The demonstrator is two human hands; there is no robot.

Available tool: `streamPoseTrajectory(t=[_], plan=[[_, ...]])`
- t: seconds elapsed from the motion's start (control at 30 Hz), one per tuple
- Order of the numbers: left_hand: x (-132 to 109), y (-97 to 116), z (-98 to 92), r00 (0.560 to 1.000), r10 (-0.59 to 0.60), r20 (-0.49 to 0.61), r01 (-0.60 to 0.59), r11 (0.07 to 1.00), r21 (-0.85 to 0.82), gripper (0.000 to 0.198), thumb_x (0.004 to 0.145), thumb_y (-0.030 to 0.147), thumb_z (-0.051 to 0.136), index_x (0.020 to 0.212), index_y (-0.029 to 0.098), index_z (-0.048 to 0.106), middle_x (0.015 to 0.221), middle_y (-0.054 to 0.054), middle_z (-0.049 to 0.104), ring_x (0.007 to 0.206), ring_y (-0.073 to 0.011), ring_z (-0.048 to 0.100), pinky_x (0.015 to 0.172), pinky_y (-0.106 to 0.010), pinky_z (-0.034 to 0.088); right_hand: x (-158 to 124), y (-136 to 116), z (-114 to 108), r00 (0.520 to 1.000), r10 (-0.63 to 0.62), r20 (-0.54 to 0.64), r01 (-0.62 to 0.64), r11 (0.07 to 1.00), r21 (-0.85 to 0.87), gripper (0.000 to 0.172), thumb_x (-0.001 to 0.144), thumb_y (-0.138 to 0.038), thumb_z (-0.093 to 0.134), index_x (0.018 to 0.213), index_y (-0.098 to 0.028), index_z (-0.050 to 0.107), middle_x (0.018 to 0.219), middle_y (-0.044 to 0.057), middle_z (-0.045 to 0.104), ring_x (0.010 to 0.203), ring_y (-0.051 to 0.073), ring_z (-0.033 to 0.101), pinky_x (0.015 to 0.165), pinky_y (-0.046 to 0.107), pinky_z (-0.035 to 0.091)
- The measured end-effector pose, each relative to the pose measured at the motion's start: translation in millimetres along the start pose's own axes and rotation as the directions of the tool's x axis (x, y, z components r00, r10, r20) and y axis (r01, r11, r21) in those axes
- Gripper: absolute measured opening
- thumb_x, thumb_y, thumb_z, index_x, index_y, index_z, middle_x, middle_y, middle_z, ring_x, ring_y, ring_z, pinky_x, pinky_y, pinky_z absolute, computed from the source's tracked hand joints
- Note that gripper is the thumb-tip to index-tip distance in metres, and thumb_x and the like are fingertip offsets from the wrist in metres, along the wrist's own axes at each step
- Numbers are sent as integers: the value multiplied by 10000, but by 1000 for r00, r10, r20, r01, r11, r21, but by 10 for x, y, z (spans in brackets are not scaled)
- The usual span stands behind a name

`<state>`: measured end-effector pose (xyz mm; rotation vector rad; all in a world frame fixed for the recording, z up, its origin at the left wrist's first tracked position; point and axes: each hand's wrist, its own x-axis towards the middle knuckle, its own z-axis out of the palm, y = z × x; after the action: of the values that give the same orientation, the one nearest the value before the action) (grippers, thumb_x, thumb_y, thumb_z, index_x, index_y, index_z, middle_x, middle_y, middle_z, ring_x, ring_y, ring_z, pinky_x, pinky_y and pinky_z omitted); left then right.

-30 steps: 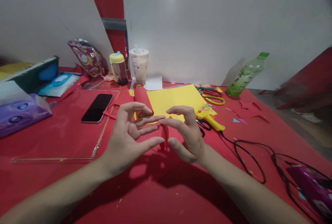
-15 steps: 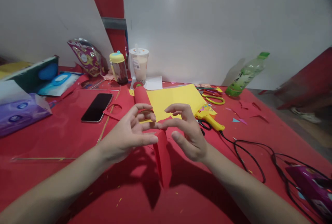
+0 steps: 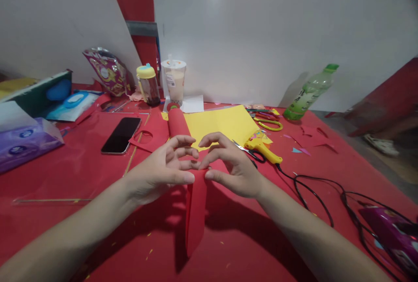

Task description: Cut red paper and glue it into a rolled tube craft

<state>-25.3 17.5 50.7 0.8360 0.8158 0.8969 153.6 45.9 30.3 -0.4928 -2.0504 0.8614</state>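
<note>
A folded piece of red paper (image 3: 196, 212) hangs on edge between my hands, its lower end angled toward me above the table. My left hand (image 3: 163, 164) grips its upper left edge, thumb in front and fingers curled behind. From the other side, my right hand (image 3: 231, 166) pinches the top edge between thumb and fingertips. Both hands' fingers partly hide the paper's upper part. Just beyond them lie a yellow sheet (image 3: 218, 123) and a rolled red paper tube (image 3: 178, 123).
Scissors (image 3: 257, 156) and a yellow glue gun (image 3: 266, 150) with a black cord lie to the right. A phone (image 3: 121, 135) and a red sheet with a round hole (image 3: 139, 142) are on the left. A green bottle (image 3: 310, 95) leans against the white board (image 3: 277, 34).
The folded red paper has come slightly lower and turned, showing more of its broad face. My right thumb and fingers have closed onto its top edge, and the scissors' blades show more.
</note>
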Motion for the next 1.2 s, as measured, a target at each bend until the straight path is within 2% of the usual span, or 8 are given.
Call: streamPoseTrajectory(t=[0.17, 0.37, 0.67, 0.83, 1.0, 1.2], plan=[[1, -8, -4, 1000, -18, -1, 18, 1000, -14, 595, 422, 89, 763, 921, 232, 471, 921, -7, 520, 809, -158, 575, 670, -254, 457, 15, -4, -10, 999, 8, 36, -9, 999, 37, 65, 747, -229, 605, 724, -169, 601, 943, 67, 489, 976, 177, 500, 875, 385, 408], [7, -41, -34, 999, -16, 40, 16, 1000, -2, 568, 473, 134, 763, 949, 241, 473, 914, -12, 525, 827, -160, 572, 683, -252, 445, 13, 1, -7, 999, -1, 41, 0, 1000, 28, 64, 765, -210, 579, 713, -176, 594, 941, 61, 488, 971, 172, 509, 834, 372, 439], [-2, -27, -49, 997, -62, 43, 61, 998, 33, 544, 521, 164, 751, 971, 251, 456, 973, -27, 514, 777, -143, 580, 511, -176, 389, 3, 7, -9, 999, -18, 27, 18, 1000, -9, 37, 756, -193, 589, 726, -179, 605, 940, 67, 509, 956, 175, 517, 819, 379, 445], [1, -43, -31, 998, -49, 30, 48, 999, 25, 523, 519, 179, 753, 948, 243, 460, 956, -23, 520, 813, -157, 579, 572, -205, 414, -2, -9, 6, 1000, -20, 10, 20, 999, -48, 30, 755, -175, 593, 744, -195, 613, 932, 60, 542, 942, 167, 517, 827, 381, 437], [9, -45, 19, 998, -63, -25, 63, 998, 19, 530, 485, 147, 756, 915, 232, 456, 884, -1, 537, 769, -130, 576, 572, -196, 413, -4, -23, 21, 1000, -30, -8, 29, 998, -61, 40, 746, -153, 601, 745, -186, 623, 935, 66, 568, 960, 171, 506, 836, 382, 429], [17, -67, 32, 998, -53, 20, 53, 999, 3, 489, 497, 142, 746, 882, 225, 456, 928, -9, 543, 820, -148, 588, 645, -231, 423, 10, -38, 27, 1000, -23, -16, 22, 997, -70, 51, 740, -156, 604, 726, -197, 631, 934, 63, 580, 964, 181, 506, 813, 383, 441]])
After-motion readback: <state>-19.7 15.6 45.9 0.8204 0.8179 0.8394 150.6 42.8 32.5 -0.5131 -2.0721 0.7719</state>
